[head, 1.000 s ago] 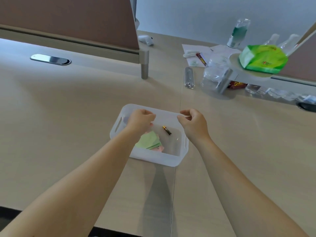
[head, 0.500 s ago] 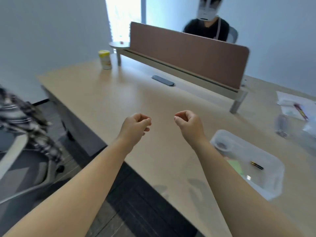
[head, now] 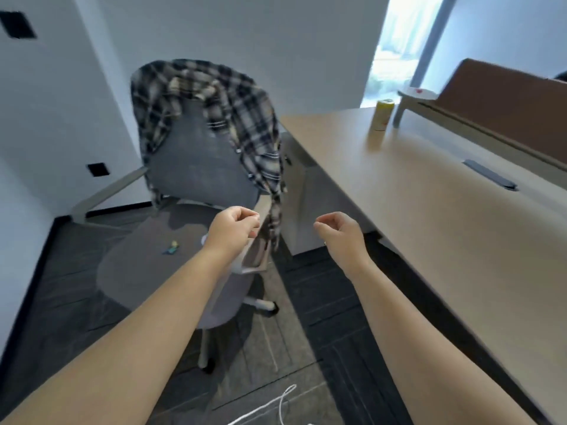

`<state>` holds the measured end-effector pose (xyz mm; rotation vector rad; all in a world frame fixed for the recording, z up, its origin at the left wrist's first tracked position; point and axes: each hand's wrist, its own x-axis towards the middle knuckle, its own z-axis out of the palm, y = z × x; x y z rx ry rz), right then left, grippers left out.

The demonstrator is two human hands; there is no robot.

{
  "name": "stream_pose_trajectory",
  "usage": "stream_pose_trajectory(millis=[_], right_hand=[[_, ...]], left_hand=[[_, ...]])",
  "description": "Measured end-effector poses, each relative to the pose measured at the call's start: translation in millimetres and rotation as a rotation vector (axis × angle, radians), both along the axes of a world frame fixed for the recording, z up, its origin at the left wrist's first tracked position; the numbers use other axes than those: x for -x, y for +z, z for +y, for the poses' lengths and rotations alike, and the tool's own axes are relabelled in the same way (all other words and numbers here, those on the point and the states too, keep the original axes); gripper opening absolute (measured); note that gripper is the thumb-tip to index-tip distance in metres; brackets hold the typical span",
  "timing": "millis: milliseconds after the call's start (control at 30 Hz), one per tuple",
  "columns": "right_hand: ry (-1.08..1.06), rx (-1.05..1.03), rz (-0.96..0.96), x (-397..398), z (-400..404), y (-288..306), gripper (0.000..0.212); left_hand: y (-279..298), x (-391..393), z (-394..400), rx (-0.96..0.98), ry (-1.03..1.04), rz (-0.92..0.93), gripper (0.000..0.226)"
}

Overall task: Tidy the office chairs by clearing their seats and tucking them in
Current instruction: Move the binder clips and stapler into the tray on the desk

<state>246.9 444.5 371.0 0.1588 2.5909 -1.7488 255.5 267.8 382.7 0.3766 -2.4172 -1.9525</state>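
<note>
A grey office chair (head: 144,271) stands pulled out from the desk (head: 445,228), left of it. A plaid shirt (head: 245,118) is draped over its backrest (head: 196,161), one side hanging down by the right armrest. A small blue and yellow item (head: 171,249) lies on the seat. My left hand (head: 234,230) hovers above the seat's right edge, fingers loosely curled, holding nothing. My right hand (head: 340,233) is in the air between chair and desk, also loosely curled and empty.
A yellow-lidded can (head: 381,115) stands on the desk's far end beside a brown divider panel (head: 506,96). A pale pedestal cabinet (head: 302,191) sits under the desk next to the chair. A white cable (head: 277,406) lies on the dark floor.
Both hands let go of the clear bin on the desk. My view swung left from the desk to the chair, and the hands now hang over it, empty.
</note>
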Motion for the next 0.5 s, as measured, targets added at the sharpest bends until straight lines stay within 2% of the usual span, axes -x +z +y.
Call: stream_pose_trajectory(millis=[233, 500], right_hand=[[0.172, -0.065, -0.086, 40.5, -138.6, -25.5, 0.024], [0.336, -0.073, -0.178, 100.9, -231.7, -72.6, 0.025]], left_hand=[[-33.0, 0.8, -134.4, 0.011, 0.261, -0.097, 0.025], [-71.8, 25.3, -216.7, 0.098, 0.445, -0.24, 0.023]])
